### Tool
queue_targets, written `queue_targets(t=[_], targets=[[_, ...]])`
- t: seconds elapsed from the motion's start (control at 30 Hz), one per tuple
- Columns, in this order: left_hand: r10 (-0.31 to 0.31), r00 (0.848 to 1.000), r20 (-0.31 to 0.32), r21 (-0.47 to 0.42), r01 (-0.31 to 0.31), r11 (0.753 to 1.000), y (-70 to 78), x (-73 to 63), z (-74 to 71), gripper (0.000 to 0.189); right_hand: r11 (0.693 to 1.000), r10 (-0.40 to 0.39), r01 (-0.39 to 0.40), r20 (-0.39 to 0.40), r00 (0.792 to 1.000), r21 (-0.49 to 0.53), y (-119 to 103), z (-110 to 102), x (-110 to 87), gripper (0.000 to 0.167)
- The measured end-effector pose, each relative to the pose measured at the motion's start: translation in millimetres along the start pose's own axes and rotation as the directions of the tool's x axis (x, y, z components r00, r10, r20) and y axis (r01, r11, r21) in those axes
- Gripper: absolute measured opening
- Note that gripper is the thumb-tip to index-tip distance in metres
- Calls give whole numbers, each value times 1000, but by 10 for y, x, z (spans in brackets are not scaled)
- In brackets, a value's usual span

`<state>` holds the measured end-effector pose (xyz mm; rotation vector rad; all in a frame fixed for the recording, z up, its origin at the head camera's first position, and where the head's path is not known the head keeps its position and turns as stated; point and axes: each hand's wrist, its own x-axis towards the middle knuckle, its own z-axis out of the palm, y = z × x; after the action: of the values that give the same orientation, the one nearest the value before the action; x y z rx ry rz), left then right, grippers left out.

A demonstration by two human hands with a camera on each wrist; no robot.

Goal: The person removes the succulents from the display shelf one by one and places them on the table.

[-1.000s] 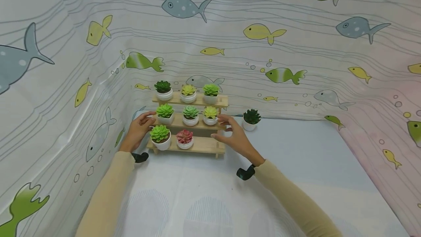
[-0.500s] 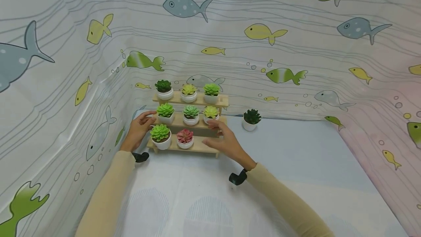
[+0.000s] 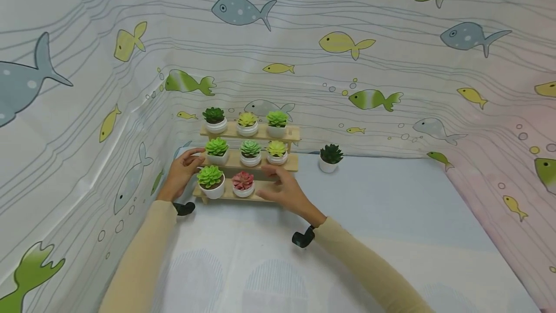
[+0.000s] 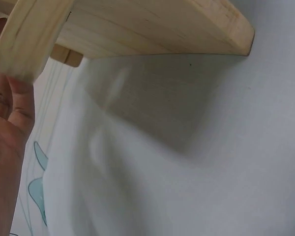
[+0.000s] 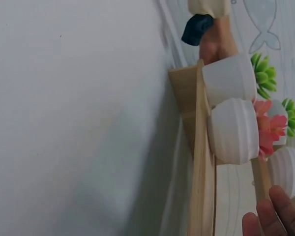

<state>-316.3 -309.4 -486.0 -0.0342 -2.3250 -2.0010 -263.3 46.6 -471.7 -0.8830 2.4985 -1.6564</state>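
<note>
- one left hand (image 3: 178, 173) at far left; grip pinching the left end of the middle shelf (image 3: 291, 162), fingers bent at the wood.
- wooden stand (image 3: 234, 159), three tiers, upright on pale cloth (image 3: 391, 197) near the fish-print wall (image 3: 304, 23).
- left column, top down, white pots: dark green succulent (image 3: 215, 120), leaf-green succulent (image 3: 217, 149), large bright green succulent (image 3: 211, 181).
- middle column: yellow-green succulent (image 3: 247, 123), mint succulent (image 3: 250, 152), red succulent (image 3: 243, 183).
- right column: vivid green succulent (image 3: 277, 123) on top, yellow succulent (image 3: 276, 151) beneath.
- right hand (image 3: 290, 192) before the right part of the bottom shelf (image 3: 229, 190), near the red succulent; grip spread, thumb and fingers apart. fingertip contact with the middle shelf: cannot tell.
- farther right, off the stand: black-green succulent (image 3: 330, 158), white pot, standing on the cloth.
</note>
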Motion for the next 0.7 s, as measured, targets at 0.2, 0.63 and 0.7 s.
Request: queue_targets(t=[0.2,0.63,0.7], targets=[[-7,1000,-20,-3,7,1000,-81,41,-8,50,999,26,-26,-2,1000,-20,12,101,10,69],[7,999,-39,-6,-7,1000,-171,57,-13,53,999,20,-19,2,1000,-50,35,256,92,72],[6,999,-39,-9,-7,1000,-166,60,-11,53,998,26,-26,3,1000,-52,42,275,108,73]])
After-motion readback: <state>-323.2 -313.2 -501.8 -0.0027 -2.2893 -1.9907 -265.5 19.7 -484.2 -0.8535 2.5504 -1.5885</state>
